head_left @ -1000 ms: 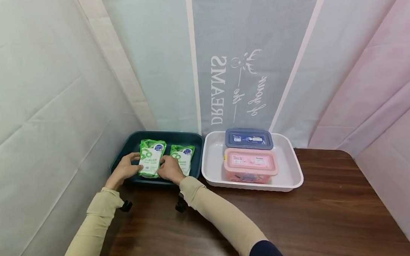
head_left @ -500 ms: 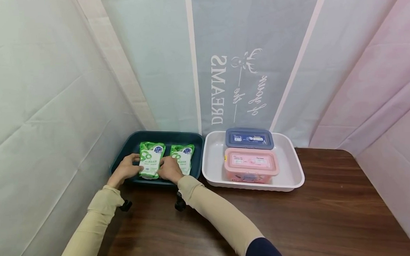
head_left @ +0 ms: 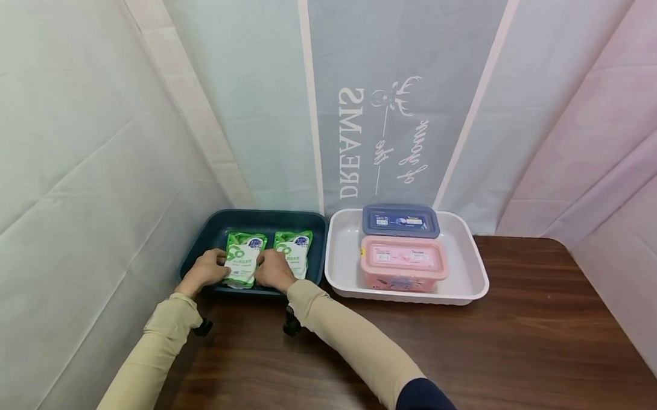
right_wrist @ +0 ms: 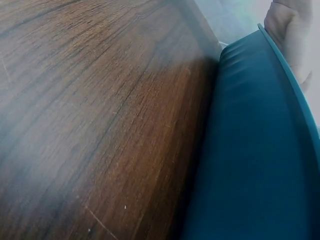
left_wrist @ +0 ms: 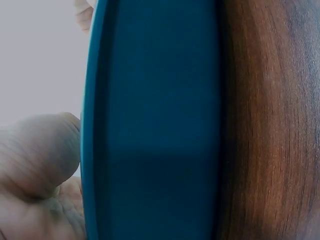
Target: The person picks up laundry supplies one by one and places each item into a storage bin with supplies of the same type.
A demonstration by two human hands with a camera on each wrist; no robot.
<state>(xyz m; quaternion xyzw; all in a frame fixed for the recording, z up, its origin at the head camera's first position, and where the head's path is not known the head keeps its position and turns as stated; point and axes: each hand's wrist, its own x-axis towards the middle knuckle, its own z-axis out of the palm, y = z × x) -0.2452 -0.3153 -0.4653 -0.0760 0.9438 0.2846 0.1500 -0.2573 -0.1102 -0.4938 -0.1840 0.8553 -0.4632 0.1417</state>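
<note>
In the head view, a green-and-white laundry detergent pouch point(head_left: 243, 260) lies in the dark teal tray point(head_left: 219, 220). My left hand point(head_left: 205, 269) grips its left edge, with the thumb on the front near the bottom corner. On its right edge, my right hand point(head_left: 275, 271) holds on with curled fingers. A second pouch point(head_left: 296, 250) of the same kind lies to the right, partly covered by my right hand. Both wrist views show mainly the tray's outer wall; only part of the left hand point(left_wrist: 37, 160) and part of the right hand point(right_wrist: 290, 32) appear beyond the rim.
Right of the teal tray stands a white tray point(head_left: 469, 276). In it are a pink lidded box point(head_left: 403, 265) and, behind that, a box with a blue lid point(head_left: 400, 221). Both trays are on a brown wooden table point(head_left: 519, 350), with cloth walls point(head_left: 267, 94) at the back and sides.
The left pouch has sunk a little lower into the teal tray and lies flatter, with both hands staying at its sides. The second pouch and the boxes have not moved.
</note>
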